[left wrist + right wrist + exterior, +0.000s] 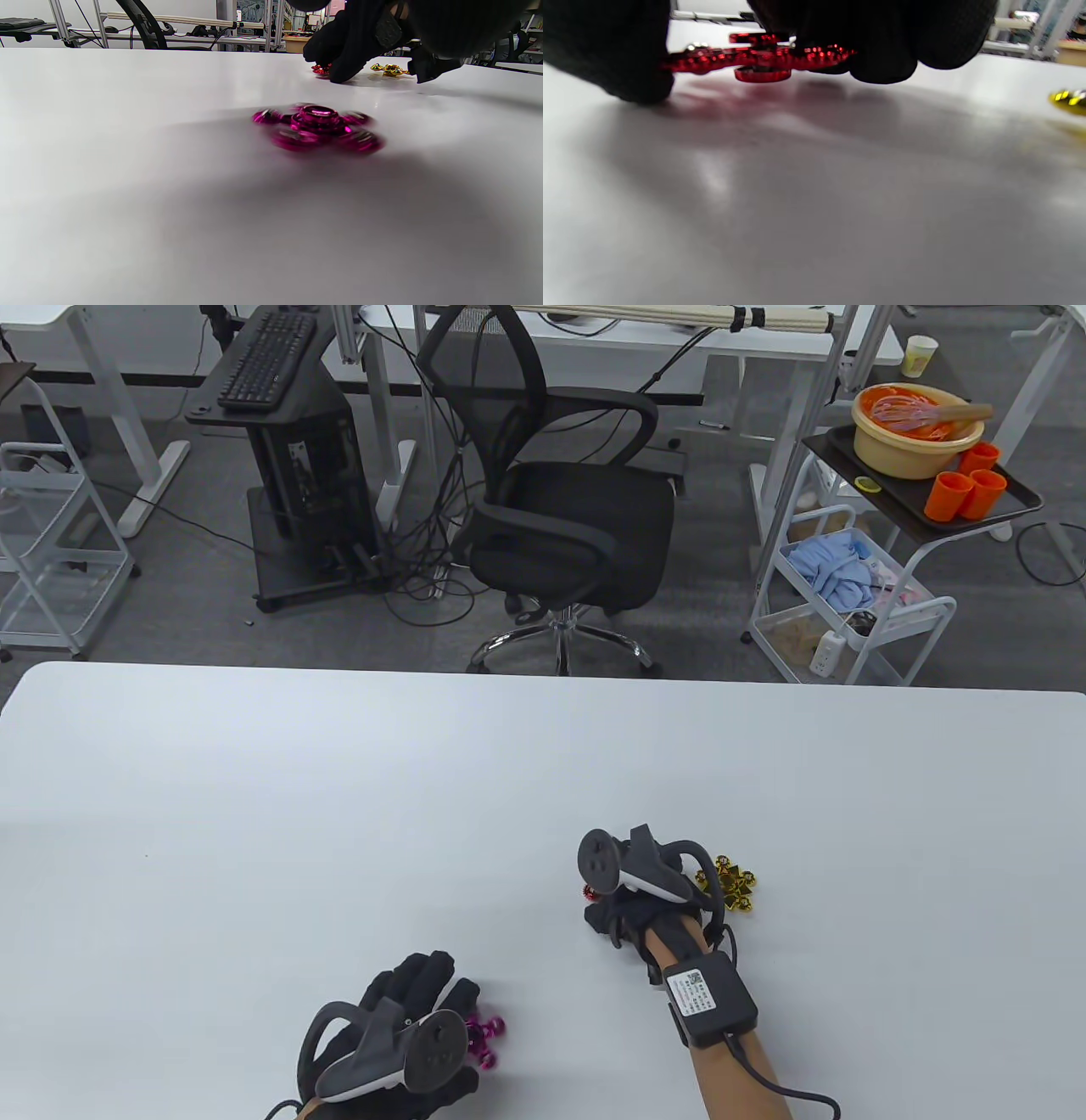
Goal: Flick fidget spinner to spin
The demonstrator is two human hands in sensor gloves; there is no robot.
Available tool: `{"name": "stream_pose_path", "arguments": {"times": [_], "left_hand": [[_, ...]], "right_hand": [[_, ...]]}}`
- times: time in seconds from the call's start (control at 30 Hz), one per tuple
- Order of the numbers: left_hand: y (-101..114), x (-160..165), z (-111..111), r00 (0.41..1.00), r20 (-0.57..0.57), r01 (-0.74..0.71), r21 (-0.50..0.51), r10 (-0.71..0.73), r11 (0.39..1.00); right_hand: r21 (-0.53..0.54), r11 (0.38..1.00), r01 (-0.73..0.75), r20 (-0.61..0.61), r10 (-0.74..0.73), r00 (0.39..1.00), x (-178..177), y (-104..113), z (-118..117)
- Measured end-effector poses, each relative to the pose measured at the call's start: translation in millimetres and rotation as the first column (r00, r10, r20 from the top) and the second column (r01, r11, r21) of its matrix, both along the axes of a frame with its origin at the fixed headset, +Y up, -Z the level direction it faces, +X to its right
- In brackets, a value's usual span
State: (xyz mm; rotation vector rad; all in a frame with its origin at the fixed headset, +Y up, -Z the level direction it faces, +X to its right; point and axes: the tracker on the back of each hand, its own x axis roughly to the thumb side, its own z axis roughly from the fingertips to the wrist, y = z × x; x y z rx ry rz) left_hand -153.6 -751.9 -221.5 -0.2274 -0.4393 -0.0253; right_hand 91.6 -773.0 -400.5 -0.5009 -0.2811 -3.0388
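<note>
A magenta fidget spinner (485,1035) lies on the white table (254,814) just right of my left hand (420,984). In the left wrist view the magenta spinner (318,127) is motion-blurred and no finger touches it. My left hand lies flat with fingers spread. My right hand (609,914) is over a red fidget spinner (587,891). In the right wrist view its fingers (882,51) and thumb (628,63) hold the red spinner (759,57) at its rim, low over the table. A gold spinner (731,884) lies just right of the right hand.
The gold spinner also shows in the left wrist view (390,69) and at the right edge of the right wrist view (1069,99). Beyond the table's far edge stand an office chair (560,509) and a cart with a bowl (916,432).
</note>
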Motion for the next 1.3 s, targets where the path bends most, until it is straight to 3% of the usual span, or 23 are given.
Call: {"name": "stream_pose_path", "arguments": {"times": [0.07, 0.2, 0.33, 0.5, 0.7, 1.1, 1.3], "left_hand": [[0, 0, 1, 1.0, 0.005, -0.003, 0.005, 0.003, 1.0], [-3, 2, 0, 1.0, 0.012, 0.004, -0.002, -0.004, 1.0], [-7, 7, -1, 1.0, 0.022, 0.02, -0.015, -0.02, 1.0], [-8, 12, 2, 0.999, 0.038, 0.039, -0.005, -0.039, 0.999], [-9, 21, 5, 0.997, 0.064, 0.051, 0.013, -0.051, 0.999], [-12, 53, 23, 0.979, 0.169, 0.108, 0.069, -0.118, 0.992], [-21, 73, 24, 0.964, 0.224, 0.144, 0.02, -0.144, 0.989]], "right_hand": [[0.032, 0.997, 0.068, -0.054, -0.066, 0.996, -1, 9, 17], [0.066, 0.983, 0.174, -0.22, -0.156, 0.963, -7, 24, 77], [0.05, 0.985, 0.164, -0.336, -0.138, 0.932, -17, 20, 124], [0.062, 0.99, 0.125, -0.425, -0.087, 0.901, -22, 13, 157], [0.056, 0.994, 0.09, -0.483, -0.052, 0.874, -23, 5, 172], [-0.024, 1.0, 0.003, -0.51, -0.015, 0.86, -25, -14, 176], [-0.006, 0.999, 0.053, -0.478, -0.049, 0.877, -5, 0, 175]]}}
